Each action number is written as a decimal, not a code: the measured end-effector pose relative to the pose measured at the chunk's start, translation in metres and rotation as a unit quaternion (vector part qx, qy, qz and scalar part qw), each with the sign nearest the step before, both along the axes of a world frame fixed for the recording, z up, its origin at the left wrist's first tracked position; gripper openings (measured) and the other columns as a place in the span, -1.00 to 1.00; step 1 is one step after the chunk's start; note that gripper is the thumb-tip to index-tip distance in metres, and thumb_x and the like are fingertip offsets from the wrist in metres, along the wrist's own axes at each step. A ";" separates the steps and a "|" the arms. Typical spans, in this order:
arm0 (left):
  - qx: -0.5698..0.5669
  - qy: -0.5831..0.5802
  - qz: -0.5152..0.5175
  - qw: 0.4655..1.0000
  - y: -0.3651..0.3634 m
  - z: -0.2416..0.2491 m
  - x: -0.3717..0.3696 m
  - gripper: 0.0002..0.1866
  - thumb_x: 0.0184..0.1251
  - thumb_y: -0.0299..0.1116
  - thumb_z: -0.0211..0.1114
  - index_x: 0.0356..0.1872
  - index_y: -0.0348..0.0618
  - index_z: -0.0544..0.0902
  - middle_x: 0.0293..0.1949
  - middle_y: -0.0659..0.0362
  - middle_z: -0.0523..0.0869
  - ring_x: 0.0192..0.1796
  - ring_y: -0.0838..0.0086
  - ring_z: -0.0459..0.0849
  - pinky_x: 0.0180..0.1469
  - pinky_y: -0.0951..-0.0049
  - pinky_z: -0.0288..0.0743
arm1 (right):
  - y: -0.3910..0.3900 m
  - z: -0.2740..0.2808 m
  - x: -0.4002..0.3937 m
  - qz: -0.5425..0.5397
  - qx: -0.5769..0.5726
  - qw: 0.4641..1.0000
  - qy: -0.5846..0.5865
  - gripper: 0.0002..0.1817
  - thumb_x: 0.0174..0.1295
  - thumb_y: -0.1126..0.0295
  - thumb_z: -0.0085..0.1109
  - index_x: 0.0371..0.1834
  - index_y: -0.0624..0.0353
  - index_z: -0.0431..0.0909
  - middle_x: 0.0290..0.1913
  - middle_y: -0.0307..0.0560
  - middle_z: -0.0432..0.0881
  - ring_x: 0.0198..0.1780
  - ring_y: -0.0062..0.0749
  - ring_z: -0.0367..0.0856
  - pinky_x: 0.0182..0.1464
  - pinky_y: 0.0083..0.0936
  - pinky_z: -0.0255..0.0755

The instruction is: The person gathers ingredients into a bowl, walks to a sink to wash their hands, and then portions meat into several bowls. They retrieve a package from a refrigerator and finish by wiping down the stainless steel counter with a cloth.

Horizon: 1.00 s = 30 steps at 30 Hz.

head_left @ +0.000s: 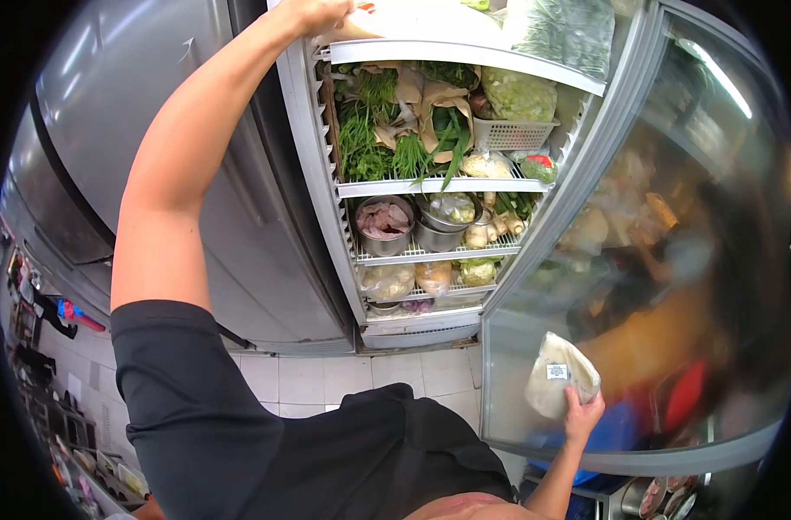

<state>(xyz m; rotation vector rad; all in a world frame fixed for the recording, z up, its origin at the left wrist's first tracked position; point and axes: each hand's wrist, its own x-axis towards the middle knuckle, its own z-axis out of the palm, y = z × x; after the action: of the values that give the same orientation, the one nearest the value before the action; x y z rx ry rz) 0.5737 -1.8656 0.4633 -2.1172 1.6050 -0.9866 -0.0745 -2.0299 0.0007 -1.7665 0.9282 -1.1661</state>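
My left hand is raised to the top shelf of an open fridge, at the top edge of the view. Its fingers are bent around something white that is partly cut off. Low at the right, my right hand grips the lower edge of a folded off-white cloth-like item with a small printed label, in front of the glass door. Below the top shelf are leafy greens, a white basket with bagged vegetables, and a metal pot of pinkish meat.
Closed steel cabinet doors stand left of the fridge. The open glass door spans the right side. White floor tiles lie below. Shelves with utensils are at the lower left, metal bowls at the lower right.
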 end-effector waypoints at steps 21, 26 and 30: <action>-0.242 0.169 -0.277 0.914 -0.036 -0.090 -0.039 -0.72 0.53 -0.48 0.09 0.16 -0.27 0.60 0.09 0.00 0.64 0.08 0.35 0.56 0.09 0.44 0.38 | 0.048 -0.017 -0.050 -0.090 0.161 0.969 -0.162 -0.53 0.17 0.53 0.44 0.16 0.38 0.59 0.05 -0.04 0.75 0.03 -0.43 0.71 0.16 -0.38 0.60; -0.226 0.349 -0.654 0.632 -0.064 -0.239 -0.288 -0.84 0.42 -0.50 0.22 -0.23 -0.27 0.77 -0.36 0.05 0.80 -0.46 0.45 0.73 -0.50 0.57 0.64 | 0.132 -0.072 -0.067 -0.217 0.104 0.957 -0.165 -0.52 0.15 0.44 0.53 0.11 0.41 0.62 -0.04 -0.06 0.78 0.02 -0.54 0.66 0.14 -0.42 0.55; 0.120 0.523 -0.600 0.593 -0.109 -0.387 -0.430 -0.72 0.18 -0.59 0.40 -0.05 -0.32 0.71 -0.05 -0.06 0.76 0.00 0.04 0.72 0.16 0.20 0.56 | 0.238 -0.098 -0.068 -0.430 0.172 0.880 -0.105 -0.57 0.11 0.40 0.53 0.05 0.26 0.67 -0.07 0.01 0.81 -0.04 -0.37 0.75 0.09 -0.35 0.56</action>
<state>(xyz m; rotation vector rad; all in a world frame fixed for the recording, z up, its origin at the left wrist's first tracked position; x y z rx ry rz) 0.1436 -1.9742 0.0760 -1.0579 3.5876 0.6302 -0.1423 -1.7922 -0.0972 -0.8940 1.7426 -1.5538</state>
